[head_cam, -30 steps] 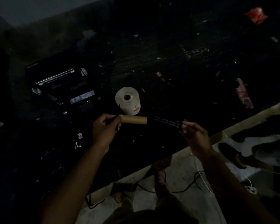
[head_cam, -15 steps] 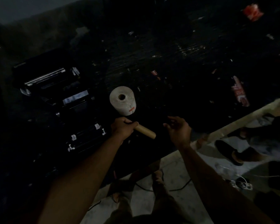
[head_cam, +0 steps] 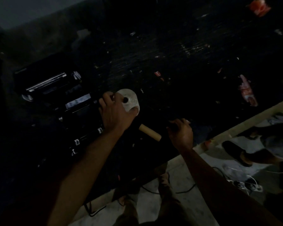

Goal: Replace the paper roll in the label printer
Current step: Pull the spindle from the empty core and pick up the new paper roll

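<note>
The black label printer (head_cam: 47, 82) stands open at the left of the dark table (head_cam: 178, 70). Right beside it sits a full white paper roll (head_cam: 129, 97), hole facing up. My left hand (head_cam: 114, 111) reaches over the roll, fingers on its left side and thumb on its right side. A bare brown cardboard core (head_cam: 149, 132) lies loose on the table between my hands. My right hand (head_cam: 180, 132) hovers near the table's front edge with curled fingers. It is too dark to tell whether it holds anything.
Red wrappers (head_cam: 247, 92) and small scraps litter the table's right side, with another red wrapper (head_cam: 259, 6) at the far right corner. Below the pale table edge (head_cam: 235, 126) are floor cables, a power strip (head_cam: 252, 186) and a dark sandal (head_cam: 235, 152).
My left hand has let go of the cardboard core, which now lies on the table, and moved up onto the white roll. My right hand came in closer to the core.
</note>
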`<state>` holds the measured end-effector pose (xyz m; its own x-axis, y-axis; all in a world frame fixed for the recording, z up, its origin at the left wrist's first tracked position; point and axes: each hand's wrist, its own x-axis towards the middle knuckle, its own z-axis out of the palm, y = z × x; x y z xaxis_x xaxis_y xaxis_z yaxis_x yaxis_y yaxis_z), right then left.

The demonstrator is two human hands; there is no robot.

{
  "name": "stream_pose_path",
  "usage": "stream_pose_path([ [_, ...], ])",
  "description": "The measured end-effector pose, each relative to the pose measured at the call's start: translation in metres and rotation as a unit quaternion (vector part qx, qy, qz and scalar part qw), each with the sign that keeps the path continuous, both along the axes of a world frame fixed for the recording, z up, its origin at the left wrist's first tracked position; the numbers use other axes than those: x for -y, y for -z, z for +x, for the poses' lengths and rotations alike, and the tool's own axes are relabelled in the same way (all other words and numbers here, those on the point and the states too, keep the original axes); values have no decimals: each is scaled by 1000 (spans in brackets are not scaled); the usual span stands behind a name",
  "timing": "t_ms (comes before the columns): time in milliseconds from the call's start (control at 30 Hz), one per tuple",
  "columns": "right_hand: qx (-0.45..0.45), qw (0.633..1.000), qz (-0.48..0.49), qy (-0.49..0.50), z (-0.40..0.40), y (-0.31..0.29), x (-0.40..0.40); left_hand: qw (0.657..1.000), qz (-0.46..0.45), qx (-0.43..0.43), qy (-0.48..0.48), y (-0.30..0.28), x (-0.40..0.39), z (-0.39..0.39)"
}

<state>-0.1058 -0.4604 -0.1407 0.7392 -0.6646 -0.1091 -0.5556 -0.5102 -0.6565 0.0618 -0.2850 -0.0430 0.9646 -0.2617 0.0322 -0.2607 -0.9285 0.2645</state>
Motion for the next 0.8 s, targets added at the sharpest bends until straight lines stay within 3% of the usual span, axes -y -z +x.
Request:
stream_pose_path([
  [133,6,1000,-2,-7,-2,0,1,997,2,-75,31,0,4,25],
  [567,-8,1000,2,-6,0,2,1,988,-53,-139,38,1,0,29],
  [667,-5,1000,9,-13,0,-5,3,980,-128,-154,-15,-4,-7,38],
  [800,83,996,6,36,12,-46,-6,919,-305,-226,-106,-19,-28,35],
])
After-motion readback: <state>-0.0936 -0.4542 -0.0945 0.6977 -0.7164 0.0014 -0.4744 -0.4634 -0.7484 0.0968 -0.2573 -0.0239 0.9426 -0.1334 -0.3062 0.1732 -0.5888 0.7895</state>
